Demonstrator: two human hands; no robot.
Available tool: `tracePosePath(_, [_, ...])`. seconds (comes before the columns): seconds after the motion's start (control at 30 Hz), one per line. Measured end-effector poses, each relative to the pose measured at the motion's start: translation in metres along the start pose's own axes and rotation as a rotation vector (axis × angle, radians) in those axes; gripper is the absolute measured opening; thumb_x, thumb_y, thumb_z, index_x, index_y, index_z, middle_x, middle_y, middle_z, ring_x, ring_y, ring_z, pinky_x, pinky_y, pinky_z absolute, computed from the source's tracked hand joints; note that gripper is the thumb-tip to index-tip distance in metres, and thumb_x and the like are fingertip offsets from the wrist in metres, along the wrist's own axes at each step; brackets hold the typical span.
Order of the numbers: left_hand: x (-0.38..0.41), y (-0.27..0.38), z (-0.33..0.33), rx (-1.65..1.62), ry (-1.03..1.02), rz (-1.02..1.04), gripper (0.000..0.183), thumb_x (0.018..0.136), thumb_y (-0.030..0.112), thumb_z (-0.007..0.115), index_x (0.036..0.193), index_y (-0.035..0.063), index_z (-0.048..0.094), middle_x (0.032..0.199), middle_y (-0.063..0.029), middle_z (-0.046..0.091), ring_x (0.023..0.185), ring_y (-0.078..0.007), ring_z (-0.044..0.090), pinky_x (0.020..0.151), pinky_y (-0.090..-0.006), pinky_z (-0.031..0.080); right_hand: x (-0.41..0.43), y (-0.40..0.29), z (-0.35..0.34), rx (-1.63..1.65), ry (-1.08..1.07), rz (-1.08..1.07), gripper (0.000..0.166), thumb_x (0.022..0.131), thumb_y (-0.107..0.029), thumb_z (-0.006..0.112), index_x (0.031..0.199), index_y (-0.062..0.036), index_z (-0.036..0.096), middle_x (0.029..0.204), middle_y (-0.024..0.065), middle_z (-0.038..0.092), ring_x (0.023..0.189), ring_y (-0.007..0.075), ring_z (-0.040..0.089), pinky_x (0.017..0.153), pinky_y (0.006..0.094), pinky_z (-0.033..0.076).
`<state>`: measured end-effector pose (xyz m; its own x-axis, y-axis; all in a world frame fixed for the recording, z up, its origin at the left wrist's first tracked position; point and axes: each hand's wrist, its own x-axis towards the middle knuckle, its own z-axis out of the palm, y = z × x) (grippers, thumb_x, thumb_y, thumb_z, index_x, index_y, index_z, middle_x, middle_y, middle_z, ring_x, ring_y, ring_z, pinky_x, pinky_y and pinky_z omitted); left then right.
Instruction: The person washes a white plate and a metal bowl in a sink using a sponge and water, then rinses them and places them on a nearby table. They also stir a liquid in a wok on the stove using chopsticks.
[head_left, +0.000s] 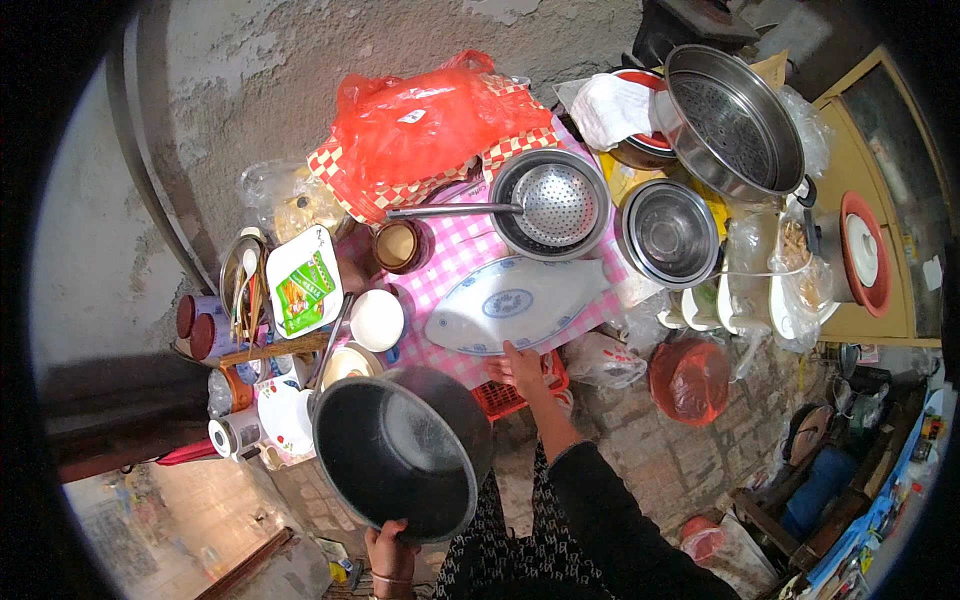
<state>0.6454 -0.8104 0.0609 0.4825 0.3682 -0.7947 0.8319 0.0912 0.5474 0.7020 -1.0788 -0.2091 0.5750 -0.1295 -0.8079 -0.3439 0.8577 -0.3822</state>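
My left hand (393, 555) grips the near rim of a large dark metal pot (409, 454), tilted so that its inside shows. With fingers apart, my right hand (519, 370) reaches to the near edge of a white fish-shaped plate (487, 330) with blue decoration; whether the fingertips touch it I cannot tell. The plate lies on a pink checked tablecloth (450, 246). Behind it, a perforated metal skimmer (556, 202) rests in a metal basin (600, 225). A small brown pot (396, 246) and a white bowl (376, 320) are to its left.
Nested metal bowls (671, 231) and a large steamer pan (731, 120) stand on the right. Red plastic bags (420, 124) lie along the wall. At the left are a white tray (305, 281) and utensils (250, 289). A red basket (504, 401) sits below the table's near edge.
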Motion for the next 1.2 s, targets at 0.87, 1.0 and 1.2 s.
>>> tracePosePath(0.87, [0.144,-0.017,0.191,-0.01,-0.369,0.278,0.019,0.072,0.001,0.056,0.089,0.003,0.048,0.07,-0.0095,0.057,0.048,-0.021,0.055,0.035,-0.0257,0.042,-0.126,-0.006,-0.162,0.053,0.17,-0.085,0.062,0.083,-0.048,0.058,0.107,0.0085,0.052,0.1,0.0222,0.061,0.086,0.03,0.064,0.069,0.037,0.056])
tracePosePath(1.0, [0.153,-0.015,0.198,0.028,-0.382,0.235,0.024,0.07,0.0,0.058,0.091,0.0061,0.05,0.064,-0.0035,0.052,0.044,-0.0168,0.05,0.034,-0.0255,0.042,-0.157,-0.004,-0.2,0.146,0.308,-0.051,0.057,0.083,-0.046,0.059,0.103,0.0067,0.052,0.096,0.021,0.062,0.085,0.0299,0.064,0.069,0.0373,0.055])
tracePosePath(1.2, [0.172,-0.014,0.203,0.014,-0.409,0.146,0.013,0.071,0.002,0.059,0.081,0.0007,0.05,0.063,-0.0079,0.052,0.047,-0.0217,0.054,0.039,-0.0282,0.045,-0.244,0.018,-0.243,0.22,0.494,-0.229,0.048,0.083,-0.043,0.059,0.097,0.0028,0.052,0.092,0.0197,0.063,0.082,0.0305,0.064,0.07,0.04,0.054])
